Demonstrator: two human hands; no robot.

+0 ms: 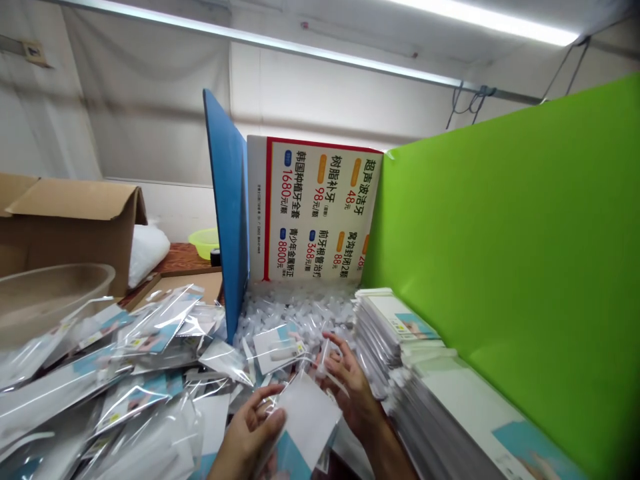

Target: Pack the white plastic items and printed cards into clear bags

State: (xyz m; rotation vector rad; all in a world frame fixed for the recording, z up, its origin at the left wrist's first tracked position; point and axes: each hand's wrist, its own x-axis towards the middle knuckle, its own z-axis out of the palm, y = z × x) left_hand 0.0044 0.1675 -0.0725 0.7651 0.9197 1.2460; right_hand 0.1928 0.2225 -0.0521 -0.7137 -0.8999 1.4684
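The left hand (250, 433) grips a flat, smooth white-and-teal card (307, 417), low in front of the wearer; the right hand (350, 383), just beside it, pinches a small translucent plastic piece (324, 355). Behind lies a heap of similar glossy pieces (290, 310). A board (320, 207) carries sideways Chinese dental prices, including 超声波洁牙 48元 and 树脂补牙 98元. Crinkly clear packets (155, 333) are piled left; stacked cards (395, 320) stand right. A blue panel (225, 213) and green panel (510, 233) wall in the heap, the blue partly blocking a yellow-green bowl (203, 243).
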